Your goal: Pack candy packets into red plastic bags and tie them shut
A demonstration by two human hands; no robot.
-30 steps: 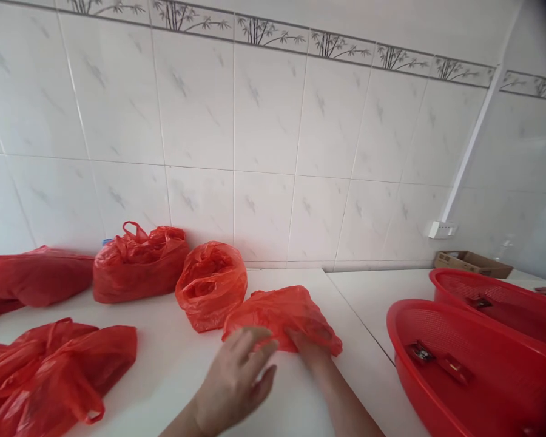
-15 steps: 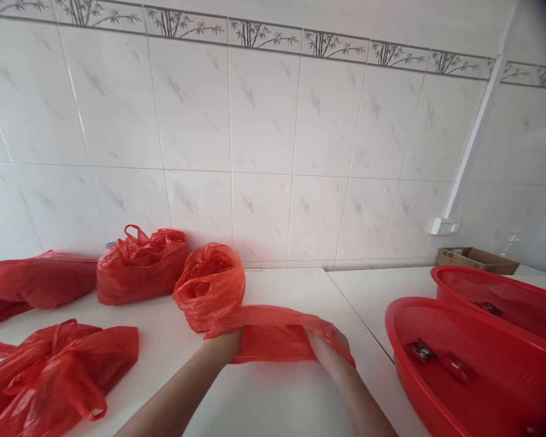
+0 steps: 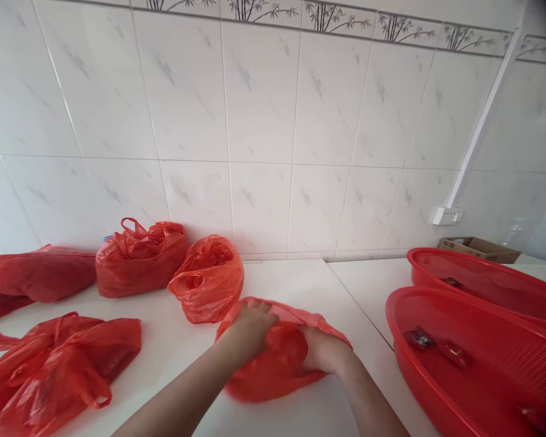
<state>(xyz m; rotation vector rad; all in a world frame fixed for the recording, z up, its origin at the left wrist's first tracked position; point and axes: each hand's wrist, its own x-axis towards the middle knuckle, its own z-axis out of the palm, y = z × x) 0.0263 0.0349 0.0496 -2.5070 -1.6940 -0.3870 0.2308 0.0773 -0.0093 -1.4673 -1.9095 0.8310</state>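
Observation:
A thin red plastic bag [image 3: 273, 379] lies on the white table in front of me, its mouth spread wide. My left hand [image 3: 252, 331] is on the left side of the mouth, fingers curled over the film. My right hand [image 3: 318, 349] reaches in from the right, and its fingers are hidden in the folds. Just behind, close to my left hand, stands another red plastic bag [image 3: 209, 279], crumpled and upright with its top open.
A filled red bag [image 3: 141, 261] and a darker red bundle [image 3: 43, 273] sit along the tiled wall. A loosely gathered red bag [image 3: 64, 370] lies front left. Two red plastic baskets [image 3: 395, 303] with small wrapped packets stand right, a cardboard box [image 3: 482, 249] behind them.
Both hands were inside the bag with the film stretched between them. The left hand now shows on top of the film, and the bag has sunk lower and rounded out.

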